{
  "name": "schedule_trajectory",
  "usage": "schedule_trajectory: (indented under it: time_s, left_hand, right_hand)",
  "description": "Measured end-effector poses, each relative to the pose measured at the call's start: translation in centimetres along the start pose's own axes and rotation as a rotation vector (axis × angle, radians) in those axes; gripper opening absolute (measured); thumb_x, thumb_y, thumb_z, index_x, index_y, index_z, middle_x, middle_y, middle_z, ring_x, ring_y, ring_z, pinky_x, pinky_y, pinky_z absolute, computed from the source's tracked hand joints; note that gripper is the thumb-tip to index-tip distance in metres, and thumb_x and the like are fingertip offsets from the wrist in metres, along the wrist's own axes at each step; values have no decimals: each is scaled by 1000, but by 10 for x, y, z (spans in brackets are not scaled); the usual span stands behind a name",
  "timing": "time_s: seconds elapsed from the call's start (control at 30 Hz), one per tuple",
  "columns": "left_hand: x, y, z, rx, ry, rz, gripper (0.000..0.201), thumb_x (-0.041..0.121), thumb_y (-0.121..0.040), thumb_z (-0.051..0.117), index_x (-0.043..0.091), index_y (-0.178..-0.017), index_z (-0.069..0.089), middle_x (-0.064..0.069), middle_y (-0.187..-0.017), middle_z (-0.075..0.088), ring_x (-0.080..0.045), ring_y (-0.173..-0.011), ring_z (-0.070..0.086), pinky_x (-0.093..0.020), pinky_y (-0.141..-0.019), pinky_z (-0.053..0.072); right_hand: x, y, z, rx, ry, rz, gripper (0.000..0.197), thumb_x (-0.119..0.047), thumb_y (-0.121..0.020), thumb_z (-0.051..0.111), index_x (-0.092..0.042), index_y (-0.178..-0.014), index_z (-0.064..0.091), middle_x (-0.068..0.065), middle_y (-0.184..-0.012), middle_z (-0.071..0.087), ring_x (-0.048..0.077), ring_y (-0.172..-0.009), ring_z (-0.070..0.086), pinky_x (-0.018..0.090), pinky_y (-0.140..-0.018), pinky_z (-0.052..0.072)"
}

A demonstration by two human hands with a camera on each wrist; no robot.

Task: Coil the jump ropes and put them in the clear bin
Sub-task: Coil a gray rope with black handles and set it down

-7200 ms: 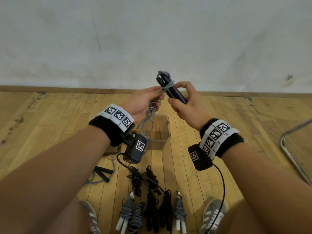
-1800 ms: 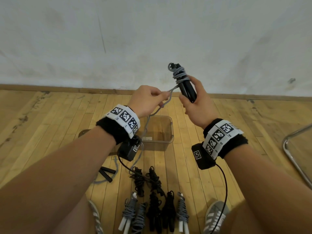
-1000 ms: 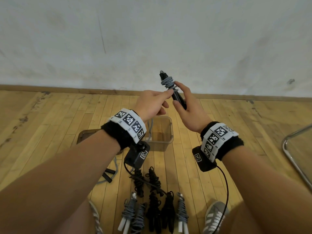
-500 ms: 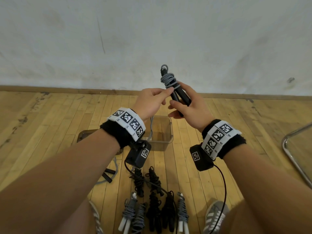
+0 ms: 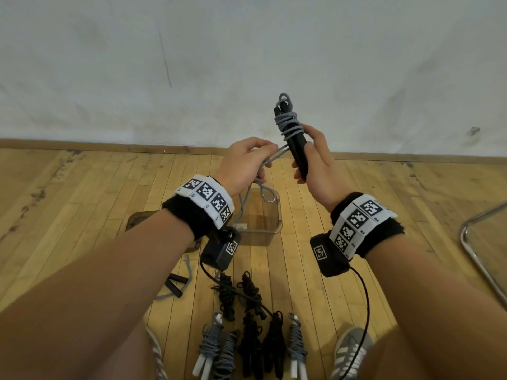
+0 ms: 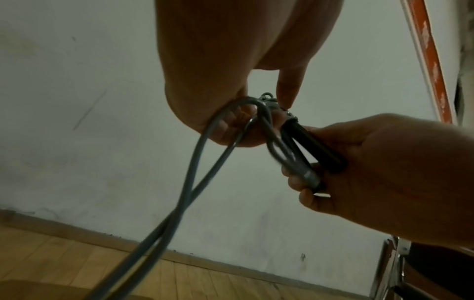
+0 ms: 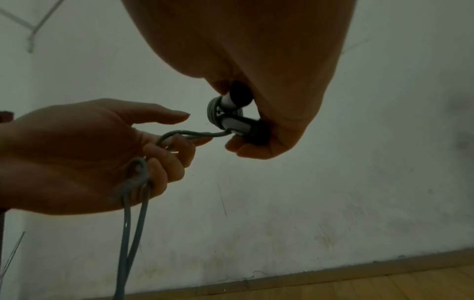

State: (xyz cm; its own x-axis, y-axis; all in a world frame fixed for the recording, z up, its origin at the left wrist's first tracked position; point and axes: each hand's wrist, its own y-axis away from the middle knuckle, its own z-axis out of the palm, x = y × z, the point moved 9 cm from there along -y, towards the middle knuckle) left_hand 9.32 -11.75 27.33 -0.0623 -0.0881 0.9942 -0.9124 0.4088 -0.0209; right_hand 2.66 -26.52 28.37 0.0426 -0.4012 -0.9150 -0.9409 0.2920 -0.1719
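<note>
right hand (image 5: 315, 165) clasps the stiff black handles (image 5: 295, 144) while left hand (image 5: 244, 163), at nine o'clock, pinches the limp, light grey cord (image 5: 275, 157).

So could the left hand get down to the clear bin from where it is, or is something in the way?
Probably yes. The clear bin sits open-topped on the floor just below the left hand, nothing between them but hanging grey cord. The left hand grips that cord, though, so it isn't free.
</note>
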Motion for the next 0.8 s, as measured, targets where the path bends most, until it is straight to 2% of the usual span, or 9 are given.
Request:
schedule_trajectory:
  time_s: [0.13, 0.27, 0.3, 0.37, 0.43, 0.5, 0.57, 0.67, 0.8]
  left_hand:
    - [-3, 1, -1, 27, 70, -25, 20, 26, -97, 69, 12, -112, 72, -3, -78, 63, -14, -52, 53, -27, -52, 47]
    - [-6, 4, 3, 42, 118, -54, 30, 37, -93, 73, 14, -111, 72, -3, -81, 66, -12, -53, 55, -27, -54, 48]
    - [-6, 4, 3, 53, 117, -59, 33, 42, -92, 74, 14, -110, 73, -2, -81, 67, -12, -53, 55, -27, -54, 48]
    - [-8, 6, 3, 79, 113, -70, 39, 50, -88, 75, 15, -106, 74, -1, -79, 67, -12, -53, 54, -26, -53, 48]
    - [-10, 6, 2, 105, 112, -77, 42, 53, -86, 76, 16, -104, 75, 0, -75, 66, -12, -51, 53, -24, -50, 46]
    - [-10, 6, 1, 132, 109, -78, 40, 53, -87, 76, 16, -103, 75, 0, -72, 64, -11, -50, 52, -23, -48, 45]
    - [-11, 5, -2, 141, 121, -74, 38, 51, -89, 75, 15, -101, 76, -1, -72, 63, -10, -49, 50, -22, -48, 43]
    - [-9, 4, 0, 100, 169, -56, 34, 48, -92, 72, 16, -100, 78, -3, -77, 65, -9, -49, 49, -21, -48, 41]
    - [-6, 5, 6, 14, 177, -53, 34, 46, -94, 70, 15, -106, 77, -1, -69, 62, -12, -52, 56, -21, -51, 46]
  right_hand:
    - [-4, 2, 8, -79, 71, -54, 43, -25, -111, 27, -36, -153, 29, -1, -92, 52, 13, -79, 51, 20, -69, 48]
    - [-1, 4, 10, -107, 148, -76, 52, -27, -110, 38, -33, -159, 22, 7, -81, 51, 17, -71, 51, 32, -68, 49]
    - [-1, 5, 10, -108, 169, -85, 54, -27, -109, 42, -32, -159, 22, 4, -80, 53, 11, -67, 52, 30, -65, 48]
    - [-3, 6, 11, -99, 205, -110, 59, -27, -106, 51, -28, -159, 25, -5, -86, 57, -2, -61, 52, 15, -62, 44]
    - [-4, 5, 12, -79, 241, -132, 66, -33, -100, 61, -25, -158, 30, -8, -97, 58, -6, -75, 58, 16, -74, 47]
    - [-2, 4, 12, -54, 259, -124, 72, -44, -92, 70, -28, -154, 38, -3, -108, 60, 11, -90, 66, 34, -84, 56]
    - [-1, 4, 10, -32, 205, -85, 71, -46, -85, 78, -33, -147, 46, -1, -108, 63, 19, -86, 70, 43, -83, 60]
    - [-2, 6, 7, -27, 18, -25, 66, -36, -83, 82, -33, -141, 50, 3, -107, 70, 19, -82, 73, 40, -80, 63]
    - [0, 12, 21, -195, -167, 93, 48, -20, -96, 69, -20, -141, 52, 10, -111, 73, 27, -87, 76, 34, -73, 61]
